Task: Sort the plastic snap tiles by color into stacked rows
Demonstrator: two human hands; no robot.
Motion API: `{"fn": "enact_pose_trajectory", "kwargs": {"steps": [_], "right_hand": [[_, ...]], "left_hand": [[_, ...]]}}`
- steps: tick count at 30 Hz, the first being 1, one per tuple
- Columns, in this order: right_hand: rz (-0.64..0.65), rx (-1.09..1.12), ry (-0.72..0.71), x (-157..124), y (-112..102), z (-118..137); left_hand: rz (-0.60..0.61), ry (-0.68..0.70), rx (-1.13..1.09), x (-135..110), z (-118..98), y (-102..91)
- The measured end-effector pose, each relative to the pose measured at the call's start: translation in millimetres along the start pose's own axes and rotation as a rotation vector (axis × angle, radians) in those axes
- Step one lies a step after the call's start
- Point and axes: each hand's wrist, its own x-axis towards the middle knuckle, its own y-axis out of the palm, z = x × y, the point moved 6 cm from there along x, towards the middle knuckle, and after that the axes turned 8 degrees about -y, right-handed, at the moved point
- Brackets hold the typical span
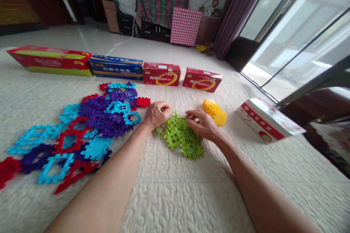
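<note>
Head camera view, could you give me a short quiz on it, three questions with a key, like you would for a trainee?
1. Multiple choice: what colour is the pile of pieces lying between the left hand and the right hand?
A) Red
B) Green
C) Purple

2. True or false: the yellow pieces lie mixed in among the purple pieces.

3. Fill in the blank: in the row of boxes, the blue box stands between the long red-and-green box and a ____ box.

Key
1. B
2. False; the yellow pieces lie to the right of the right hand.
3. red
</note>
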Motion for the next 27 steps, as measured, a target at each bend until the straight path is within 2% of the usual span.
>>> {"fn": "enact_pose_trajectory", "kwargs": {"steps": [5,11,17,22,24,27], "right_hand": [[0.026,-0.2,-0.134,2.3,8.4,15.2],[0.016,-0.193,-0.098,2.4,2.0,9.4],[-0.198,0.039,0.0,4.5,-14.9,3.4],[-0.469,0.085,-0.074,1.6,-28.3,14.1],[-0.481,0.04,-0.149,0.5,-26.6,17.4],[-0.387,-0.023,-0.237,-0.3,-17.7,16.9]], "left_hand": [[-0.007,-0.006,0.023,0.3,-0.2,-0.5],[-0.012,-0.012,-0.004,1.0,1.9,-0.6],[-0.012,-0.015,-0.004,0.7,1.6,-0.8],[-0.021,-0.02,0.005,1.1,1.8,-0.8],[-0.021,-0.021,0.011,1.4,1.8,-0.8],[-0.015,-0.013,0.004,1.3,1.2,-0.6]]}}
